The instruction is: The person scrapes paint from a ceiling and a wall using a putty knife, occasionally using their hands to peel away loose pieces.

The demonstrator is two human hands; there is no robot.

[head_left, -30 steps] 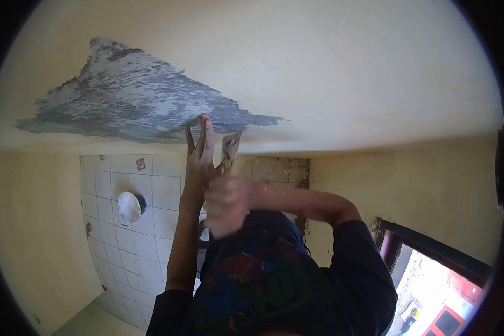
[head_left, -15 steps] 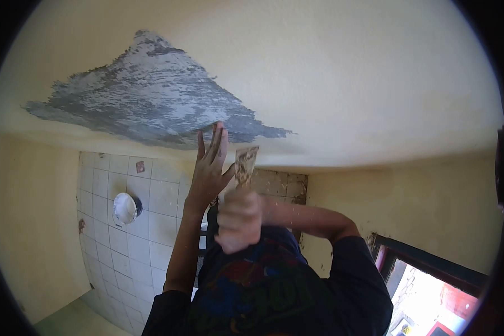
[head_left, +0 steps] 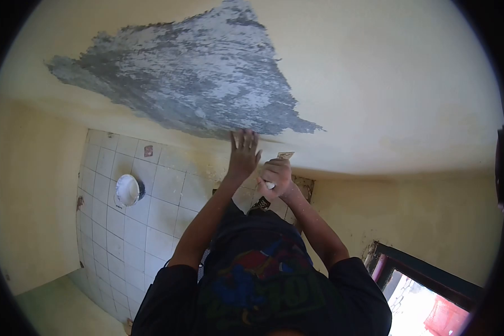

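Observation:
Cream paint surrounds a rough, streaky grey patch (head_left: 190, 78) on the wall in front of me. My left hand (head_left: 243, 155) lies with fingers spread against the wall at the patch's lower edge. Just to its right, my right hand (head_left: 276, 175) is wrapped round a scraper (head_left: 286, 155). The blade, smeared with pale residue, points toward the wall below the patch's right tip. A white bit of the handle's end shows beside my thumb; the rest is hidden in the fist.
A white bucket (head_left: 129, 190) stands on the tiled floor (head_left: 134, 224) to the left. My foot shows below my hands. At lower right there is a dark-framed opening (head_left: 425, 269) with bright light and a red thing beyond.
My right hand has swung the scraper away from my chest, toward the wall and rightward. The left hand now sits further right along the patch's edge. The whole view has shifted.

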